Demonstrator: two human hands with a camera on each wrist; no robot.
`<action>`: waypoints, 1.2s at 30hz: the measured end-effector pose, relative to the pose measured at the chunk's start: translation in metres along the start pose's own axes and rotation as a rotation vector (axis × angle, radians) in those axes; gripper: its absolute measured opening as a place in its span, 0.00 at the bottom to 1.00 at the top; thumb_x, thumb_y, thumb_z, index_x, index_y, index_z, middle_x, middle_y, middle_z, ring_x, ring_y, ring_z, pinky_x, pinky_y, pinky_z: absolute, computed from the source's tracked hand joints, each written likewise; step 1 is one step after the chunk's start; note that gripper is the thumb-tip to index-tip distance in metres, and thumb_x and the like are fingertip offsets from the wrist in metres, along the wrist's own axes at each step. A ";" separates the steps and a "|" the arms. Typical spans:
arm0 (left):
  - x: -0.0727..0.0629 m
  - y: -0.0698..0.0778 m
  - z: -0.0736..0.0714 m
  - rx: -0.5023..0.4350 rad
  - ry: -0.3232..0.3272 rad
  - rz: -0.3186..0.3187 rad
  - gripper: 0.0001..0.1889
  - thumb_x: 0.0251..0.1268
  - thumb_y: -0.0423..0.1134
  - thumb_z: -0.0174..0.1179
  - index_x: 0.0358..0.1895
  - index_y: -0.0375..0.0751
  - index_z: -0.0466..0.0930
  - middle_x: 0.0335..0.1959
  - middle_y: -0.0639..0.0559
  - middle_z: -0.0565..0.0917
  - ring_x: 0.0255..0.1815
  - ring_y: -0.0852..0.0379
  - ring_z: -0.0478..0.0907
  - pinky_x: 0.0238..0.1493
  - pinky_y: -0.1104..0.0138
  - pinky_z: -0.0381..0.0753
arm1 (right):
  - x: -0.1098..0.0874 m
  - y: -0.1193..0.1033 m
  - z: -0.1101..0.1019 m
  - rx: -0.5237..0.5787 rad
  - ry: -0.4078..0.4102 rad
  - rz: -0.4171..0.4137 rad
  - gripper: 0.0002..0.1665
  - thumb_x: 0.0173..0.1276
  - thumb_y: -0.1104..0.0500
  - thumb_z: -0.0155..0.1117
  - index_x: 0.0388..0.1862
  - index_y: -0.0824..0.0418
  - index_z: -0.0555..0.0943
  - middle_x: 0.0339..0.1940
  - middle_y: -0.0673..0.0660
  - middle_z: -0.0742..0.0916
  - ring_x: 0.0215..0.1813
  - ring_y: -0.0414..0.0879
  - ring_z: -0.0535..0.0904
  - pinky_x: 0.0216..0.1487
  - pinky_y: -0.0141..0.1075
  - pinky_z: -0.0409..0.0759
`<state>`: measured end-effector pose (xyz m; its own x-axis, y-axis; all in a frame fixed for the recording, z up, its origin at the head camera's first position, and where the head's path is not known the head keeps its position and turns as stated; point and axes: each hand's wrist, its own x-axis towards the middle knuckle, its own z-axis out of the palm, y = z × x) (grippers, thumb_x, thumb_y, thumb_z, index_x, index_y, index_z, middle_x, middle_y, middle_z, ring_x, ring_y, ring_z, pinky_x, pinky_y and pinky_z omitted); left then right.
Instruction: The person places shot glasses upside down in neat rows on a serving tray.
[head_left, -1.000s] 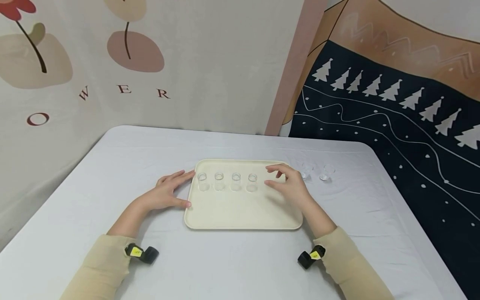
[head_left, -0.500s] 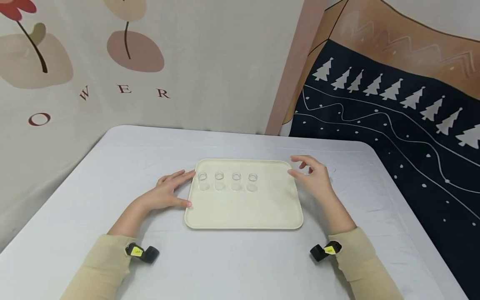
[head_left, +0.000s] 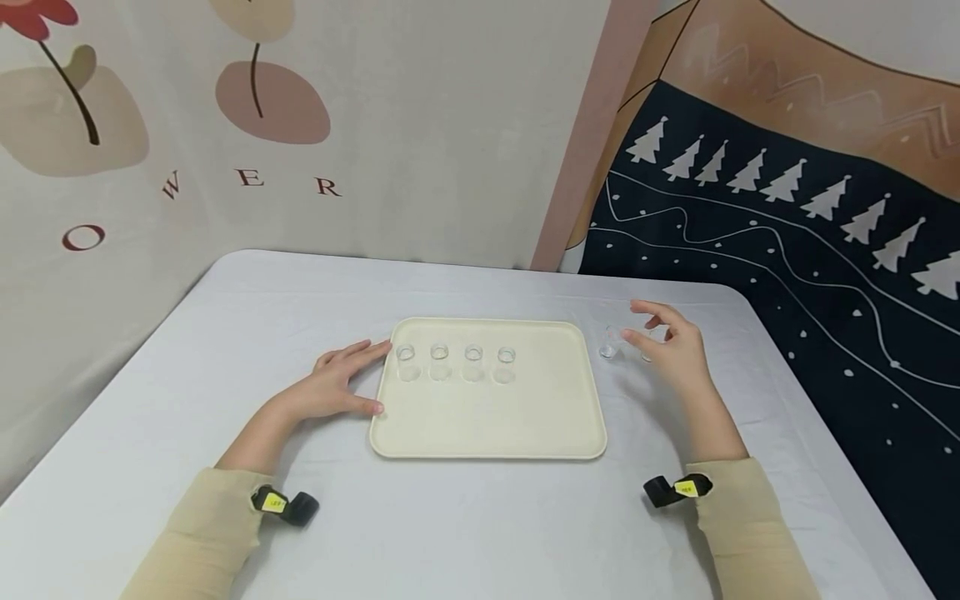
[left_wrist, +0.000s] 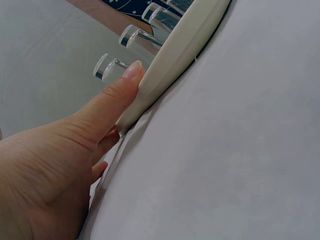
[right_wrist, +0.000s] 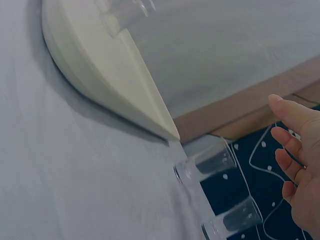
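My left hand (head_left: 326,387) rests at the left edge of a cream tray (head_left: 487,429), its thumb and fingertips touching the rim. Several small clear glasses stand in a row at the back left of the tray, thick ends up; the leftmost glass (head_left: 407,364) is nearest that hand. Right of the tray, my right hand (head_left: 675,346) is raised over the table, thumb and fingers apart with nothing between them. Two more clear glasses stand by it on the cloth, wide ends up: a nearer glass (right_wrist: 206,162) and a second glass (right_wrist: 232,220). In the head view, the right hand partly hides the second one.
A white cloth (head_left: 465,533) covers the table. Behind the table hangs a pale printed curtain (head_left: 435,150), and to the right a dark cloth (head_left: 750,242) with white trees. Each sleeve carries a wrist camera, such as the right camera (head_left: 675,490).
My right hand has moved right, from over the tray's right side to beside the two glasses on the cloth. The left hand and tray have stayed in place.
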<state>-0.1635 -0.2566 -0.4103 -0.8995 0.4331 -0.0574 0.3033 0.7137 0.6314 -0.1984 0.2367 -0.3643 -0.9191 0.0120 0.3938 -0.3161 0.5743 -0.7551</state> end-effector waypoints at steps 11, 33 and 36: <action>0.001 -0.001 0.001 0.007 -0.003 0.004 0.54 0.46 0.58 0.72 0.75 0.44 0.54 0.75 0.43 0.56 0.75 0.40 0.41 0.65 0.40 0.35 | -0.001 0.030 -0.015 -0.007 0.007 0.079 0.30 0.61 0.57 0.72 0.61 0.62 0.77 0.56 0.59 0.81 0.46 0.43 0.70 0.46 0.42 0.62; 0.001 -0.003 0.002 0.018 -0.003 0.006 0.54 0.46 0.59 0.72 0.75 0.44 0.54 0.75 0.43 0.56 0.75 0.40 0.41 0.65 0.41 0.35 | -0.010 0.072 -0.023 -0.042 -0.104 0.255 0.38 0.63 0.48 0.68 0.69 0.60 0.69 0.63 0.62 0.77 0.58 0.55 0.69 0.49 0.42 0.68; 0.001 -0.003 0.002 0.016 -0.002 0.009 0.54 0.46 0.59 0.72 0.75 0.44 0.54 0.75 0.43 0.56 0.75 0.40 0.41 0.65 0.41 0.35 | -0.012 0.075 -0.022 -0.042 -0.113 0.266 0.38 0.64 0.48 0.68 0.69 0.61 0.69 0.61 0.63 0.77 0.58 0.55 0.69 0.52 0.46 0.68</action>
<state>-0.1646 -0.2572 -0.4142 -0.8962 0.4403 -0.0534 0.3160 0.7184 0.6197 -0.2063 0.2980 -0.4142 -0.9896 0.0764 0.1223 -0.0529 0.5965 -0.8009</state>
